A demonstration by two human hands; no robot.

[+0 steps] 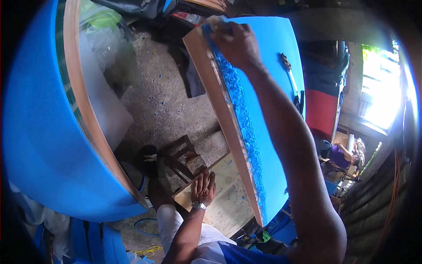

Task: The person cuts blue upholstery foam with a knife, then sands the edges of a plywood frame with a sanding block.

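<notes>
A blue foam block (pixel 277 110) with a wooden strip (pixel 220 110) along its left edge lies in front of me. Rough blue shavings (pixel 239 108) run in a band beside that strip. At the block's far left corner is my right hand (pixel 235 42), its fingers bent round something small and pale, blurred and partly hidden. My left hand (pixel 203 187) rests flat, fingers stretched, on a speckled wooden board (pixel 224 193); it holds nothing. A thin tool with a dark end (pixel 286 64) lies on the right part of the block.
A large curved blue panel with a wooden rim (pixel 83 101) stands at the left. Below are a small wooden stool (pixel 180 160) and the dusty floor (pixel 162 97). A co-worker in purple (pixel 340 155) is at the far right, near a bright window (pixel 378 88).
</notes>
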